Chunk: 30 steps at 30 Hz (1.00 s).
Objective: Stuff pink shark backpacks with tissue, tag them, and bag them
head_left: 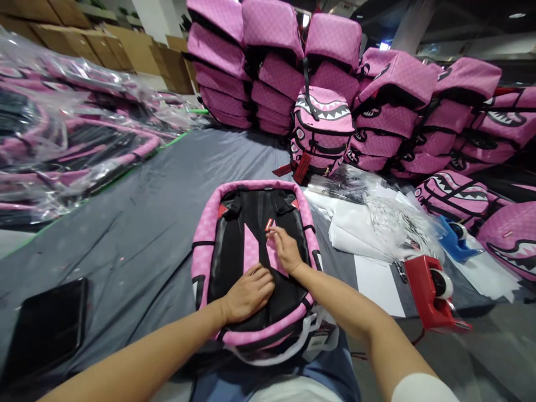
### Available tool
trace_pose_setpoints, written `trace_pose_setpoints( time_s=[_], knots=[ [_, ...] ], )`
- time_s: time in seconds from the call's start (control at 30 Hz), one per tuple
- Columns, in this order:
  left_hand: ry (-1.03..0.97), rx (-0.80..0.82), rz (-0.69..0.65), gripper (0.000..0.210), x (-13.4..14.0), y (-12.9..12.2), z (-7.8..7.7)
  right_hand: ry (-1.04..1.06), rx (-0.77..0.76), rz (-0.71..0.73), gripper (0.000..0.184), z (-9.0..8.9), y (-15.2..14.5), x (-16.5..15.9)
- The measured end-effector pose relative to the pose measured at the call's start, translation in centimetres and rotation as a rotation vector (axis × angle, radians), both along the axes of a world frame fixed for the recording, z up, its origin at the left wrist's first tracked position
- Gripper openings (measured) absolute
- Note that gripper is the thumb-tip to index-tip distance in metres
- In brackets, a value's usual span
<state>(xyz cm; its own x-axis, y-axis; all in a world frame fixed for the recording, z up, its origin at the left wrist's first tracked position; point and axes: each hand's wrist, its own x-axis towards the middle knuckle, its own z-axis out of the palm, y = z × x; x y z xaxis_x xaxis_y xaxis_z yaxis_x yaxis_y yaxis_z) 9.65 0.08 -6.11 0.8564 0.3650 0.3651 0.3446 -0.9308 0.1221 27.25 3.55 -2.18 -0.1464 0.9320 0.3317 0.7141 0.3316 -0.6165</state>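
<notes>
A: Where's the pack (253,245)?

B: At the near edge of the bench (159,212), right in front of the person, strapped side up. Clock directions run from its middle, twelve pointing away from the person.

A: And the left hand (250,290)?

B: On the strapped side, toward six o'clock, fingers loosely curled. I can't tell whether it grips anything.

A: The right hand (286,251)?

B: Just toward two, fingertips at a small red label (268,225). Pinching it or only touching, I can't tell.

A: What's around them?

B: An upright pack (324,128) at one o'clock, in front of a big pink stack (272,25). Paper (379,285) and a red dispenser (422,282) sit around three, a blue dispenser (456,245) beyond.

A: Over the other way?

B: A flat black device (46,324) toward half past eight, and plastic-wrapped packs (121,139) at ten.
</notes>
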Motion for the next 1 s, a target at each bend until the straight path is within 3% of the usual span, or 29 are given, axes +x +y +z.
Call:
trace_pose_setpoints(
  time_s=[0.07, 0.13, 0.2, 0.23, 0.33, 0.5, 0.63, 0.77, 0.83, 0.9, 0.97, 1.0],
  knots=[
    [0.027, -0.063, 0.159, 0.030, -0.1, 0.7, 0.5, -0.010, 0.109, 0.117, 0.032, 1.7, -1.2, 0.3],
    [0.043, -0.126, 0.270, 0.034, 0.2, 2.0, 1.5, -0.165, 0.185, 0.483, 0.022, 3.2, -3.0, 0.4],
    [0.063, -0.146, 0.278, 0.036, 0.7, 3.7, 2.6, -0.376, 0.173, 0.876, 0.019, 4.1, -4.7, 0.2],
    [0.071, -0.140, 0.264, 0.037, 1.0, 4.5, 3.0, -0.473, 0.156, 0.998, 0.020, 4.2, -5.2, 0.1],
    [0.060, -0.103, 0.311, 0.044, 1.9, 5.9, 3.1, -0.665, 0.159, 1.056, 0.024, 3.0, -5.0, -0.6],
    [0.021, -0.048, 0.657, 0.058, 2.5, 5.9, 1.6, -0.764, 0.255, 1.145, 0.021, -1.2, -2.2, -1.7],
    [0.126, -0.113, 0.694, 0.064, 2.5, 5.2, 1.7, -0.770, 0.287, 1.057, 0.022, -2.8, -2.8, -2.1],
    [0.176, -0.131, 0.645, 0.073, 1.7, 1.7, 0.9, -0.679, 0.410, 0.977, 0.027, -1.7, -4.8, -1.1],
    [0.193, -0.134, 0.603, 0.077, 0.9, -0.3, 0.4, -0.623, 0.418, 0.725, 0.025, -0.4, -4.5, 0.2],
    [0.220, -0.151, 0.551, 0.084, 0.0, -1.3, 0.7, -0.585, 0.310, 0.294, 0.027, 0.9, -3.1, 1.8],
    [0.260, -0.168, 0.485, 0.088, -0.7, -0.8, 2.1, -0.594, 0.132, -0.030, 0.041, 1.4, -1.5, 3.2],
    [0.280, -0.170, 0.454, 0.085, -0.8, 0.0, 3.1, -0.619, 0.050, -0.096, 0.047, 1.3, -0.9, 3.5]
  ],
)
